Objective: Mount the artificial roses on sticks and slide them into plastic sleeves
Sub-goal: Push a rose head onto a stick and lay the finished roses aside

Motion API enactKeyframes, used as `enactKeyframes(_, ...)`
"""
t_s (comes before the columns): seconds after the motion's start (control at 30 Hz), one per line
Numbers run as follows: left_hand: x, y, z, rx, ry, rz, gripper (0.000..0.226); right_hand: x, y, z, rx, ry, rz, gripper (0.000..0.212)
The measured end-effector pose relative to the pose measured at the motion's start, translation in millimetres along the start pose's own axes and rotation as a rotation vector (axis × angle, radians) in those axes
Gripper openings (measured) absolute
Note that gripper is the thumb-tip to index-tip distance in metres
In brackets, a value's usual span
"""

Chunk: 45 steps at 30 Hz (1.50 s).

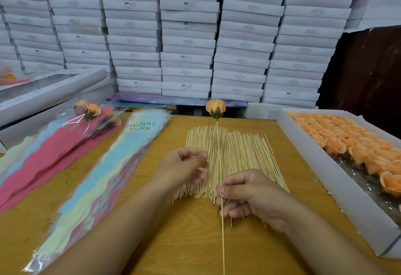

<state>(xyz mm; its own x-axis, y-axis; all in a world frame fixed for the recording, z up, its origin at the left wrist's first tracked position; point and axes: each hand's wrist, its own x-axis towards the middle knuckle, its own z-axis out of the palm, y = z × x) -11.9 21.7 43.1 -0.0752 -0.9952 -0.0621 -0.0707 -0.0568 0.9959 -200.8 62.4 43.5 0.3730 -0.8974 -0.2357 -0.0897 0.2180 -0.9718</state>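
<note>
the right hand is pinching a thin stick between thumb and curled fingers, holding it upright with a peach rose sitting mounted on its tip at twelve o'clock. the left hand is hovering just beside the stick at nine o'clock, fingers loosely curled and gripping nothing. the pile of sticks is lying beneath both hands on the wooden table. the plastic sleeves are lying at nine o'clock, the tray of roses at three o'clock.

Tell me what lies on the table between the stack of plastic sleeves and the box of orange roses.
In the head view, a pile of wooden sticks lies between the sleeves and the box.
</note>
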Motion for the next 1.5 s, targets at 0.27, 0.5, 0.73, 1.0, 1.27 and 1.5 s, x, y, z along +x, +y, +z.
enactKeyframes(0.27, 39.6, 37.1, -61.7, 0.379, 0.31, 0.059, 0.005, 1.0, 0.4, -5.2, 0.027, 0.035, 0.003, 0.006)
enactKeyframes(0.5, 77.9, 18.9, -130.3, 0.91, 0.466, 0.086, 0.045, 2.3, 1.4, -9.1, 0.031, 0.033, -0.008, 0.003)
enactKeyframes(0.73, 82.5, -20.9, -158.4, 1.16, 0.369, 0.001, 0.053, 3.1, 2.7, -11.3, 0.03, 0.015, -0.016, 0.004)
enactKeyframes(1.0, 77.7, -30.7, -154.7, 1.08, 0.364, -0.008, 0.055, 3.1, 1.7, -11.3, 0.025, 0.026, -0.027, 0.01)
enactKeyframes(1.27, 81.8, -27.2, -152.6, 1.033, 0.406, -0.038, 0.058, 1.6, 0.6, -11.2, 0.019, 0.027, -0.033, 0.004)
enactKeyframes(1.5, 80.8, -23.6, -147.4, 1.108, 0.426, -0.01, 0.042, 2.4, 1.6, -12.4, 0.002, 0.025, -0.035, 0.005)
